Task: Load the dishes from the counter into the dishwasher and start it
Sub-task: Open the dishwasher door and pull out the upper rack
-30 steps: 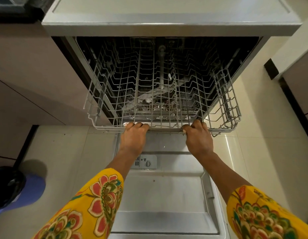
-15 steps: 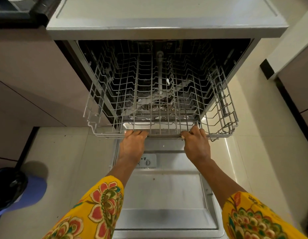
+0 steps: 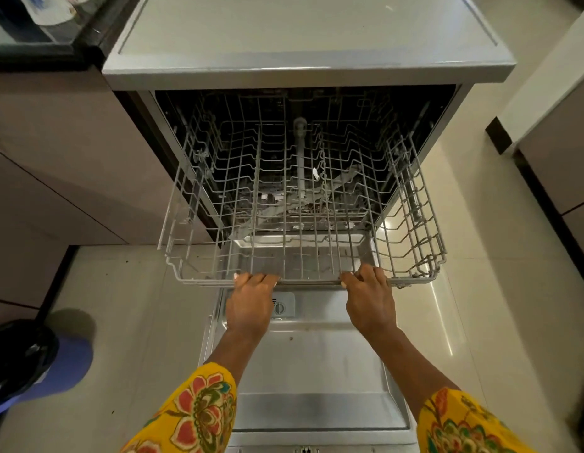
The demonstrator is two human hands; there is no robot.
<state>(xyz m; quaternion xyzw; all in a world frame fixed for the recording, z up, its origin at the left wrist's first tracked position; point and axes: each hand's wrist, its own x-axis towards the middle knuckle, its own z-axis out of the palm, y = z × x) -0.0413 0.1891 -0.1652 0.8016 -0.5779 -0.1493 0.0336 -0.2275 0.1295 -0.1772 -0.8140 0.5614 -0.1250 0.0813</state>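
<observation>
Both hands, left hand point(image 3: 249, 302) and right hand point(image 3: 370, 300), grasp the empty rack point(image 3: 303, 282) by its front rail. It's drawn out over the open door point(image 3: 316, 371). Next, I'd say: fetch dishes.

Light was dim and warm. The dishwasher point(image 3: 303, 197) cavity lay dark, while glare streaked the glossy floor tiles point(image 3: 447, 322) right of it. Left of it a bin point(image 3: 29, 364) cast a soft shadow. Wide-angle distortion bent the frame's edges; focus stayed fairly sharp.

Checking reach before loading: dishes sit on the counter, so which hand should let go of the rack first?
Left, probably. Both hands grip the rack front rail; left hand is on the counter side.
</observation>
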